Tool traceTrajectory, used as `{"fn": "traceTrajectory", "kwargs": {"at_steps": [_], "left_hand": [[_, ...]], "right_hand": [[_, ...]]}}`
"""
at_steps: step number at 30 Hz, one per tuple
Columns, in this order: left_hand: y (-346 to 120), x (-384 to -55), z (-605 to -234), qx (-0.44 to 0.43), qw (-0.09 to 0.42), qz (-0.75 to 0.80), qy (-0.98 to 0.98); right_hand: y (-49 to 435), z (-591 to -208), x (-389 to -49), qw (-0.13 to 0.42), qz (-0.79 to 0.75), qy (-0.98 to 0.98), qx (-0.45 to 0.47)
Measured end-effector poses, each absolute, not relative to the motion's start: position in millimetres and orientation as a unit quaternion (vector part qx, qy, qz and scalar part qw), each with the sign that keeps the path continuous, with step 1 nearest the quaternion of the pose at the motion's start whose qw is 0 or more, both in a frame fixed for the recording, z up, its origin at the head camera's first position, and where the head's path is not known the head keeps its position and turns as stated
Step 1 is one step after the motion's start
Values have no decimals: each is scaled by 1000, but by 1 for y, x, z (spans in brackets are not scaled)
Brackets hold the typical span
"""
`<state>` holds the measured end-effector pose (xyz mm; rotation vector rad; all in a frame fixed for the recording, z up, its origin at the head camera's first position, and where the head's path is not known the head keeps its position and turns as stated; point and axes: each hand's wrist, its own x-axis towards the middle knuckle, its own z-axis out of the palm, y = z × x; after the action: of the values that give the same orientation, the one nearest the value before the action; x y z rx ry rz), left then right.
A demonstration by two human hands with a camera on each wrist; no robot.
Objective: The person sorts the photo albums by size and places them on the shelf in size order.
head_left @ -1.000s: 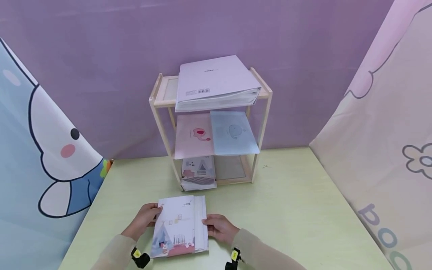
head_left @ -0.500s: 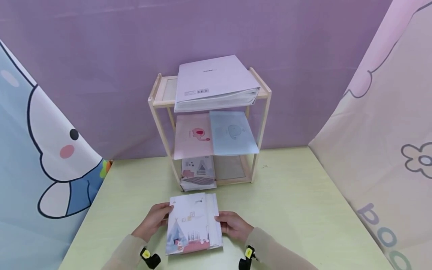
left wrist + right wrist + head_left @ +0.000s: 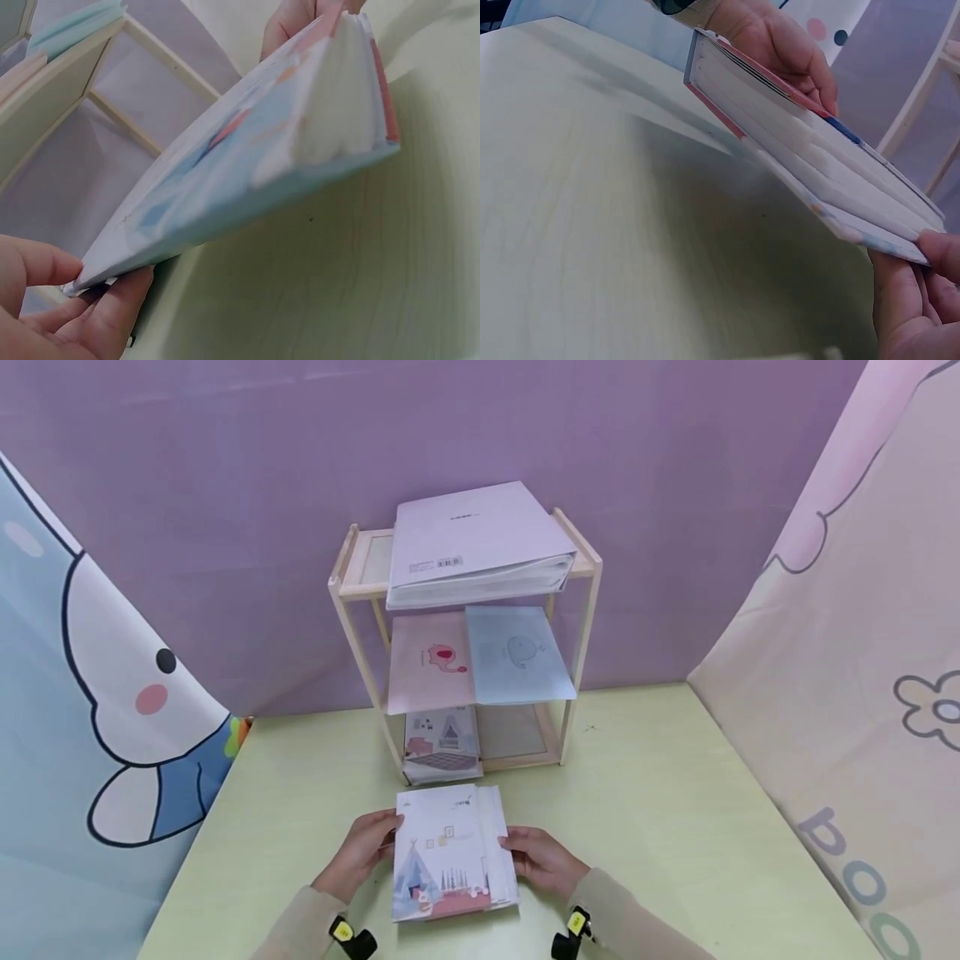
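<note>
A white hardcover book point(image 3: 442, 847), with a blue tent and pink floor printed on its cover, is held just above the table in front of the shelf. At its left edge, my left hand point(image 3: 362, 850) pinches it, thumb on top and fingers underneath. My right hand point(image 3: 547, 860) pinches the opposite edge, where white pages stick out beyond the cover. In the right wrist view the page block point(image 3: 810, 146) shows between the two covers, and a shadow falls on the table below. The book's underside is mostly hidden.
A small wooden shelf point(image 3: 588, 635) stands behind the book. Its top bears a thick white binder point(image 3: 480, 535), its middle a pink booklet point(image 3: 431, 681) and a blue booklet point(image 3: 521, 664), its bottom left another illustrated book point(image 3: 442, 743). Printed cloths hang on both sides.
Both hands have carried the book to the right and slightly away from me, toward the shelf. Their grip on its two edges looks the same. The shelf and its contents stay put.
</note>
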<state>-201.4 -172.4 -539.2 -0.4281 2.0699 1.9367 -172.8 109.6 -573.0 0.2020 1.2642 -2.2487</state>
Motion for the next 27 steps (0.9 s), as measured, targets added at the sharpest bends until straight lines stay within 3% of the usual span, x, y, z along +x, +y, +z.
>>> {"fn": "traceTrajectory", "kwargs": {"at_steps": [16,27], "left_hand": [[-147,-198,-533,-128,113,717,676],[-135,-202,-526,-91,146,723,669]], "right_hand": [[133,-563,-172,251,-838,479,75],[149,-559,-173,238,-842,476,82]]}}
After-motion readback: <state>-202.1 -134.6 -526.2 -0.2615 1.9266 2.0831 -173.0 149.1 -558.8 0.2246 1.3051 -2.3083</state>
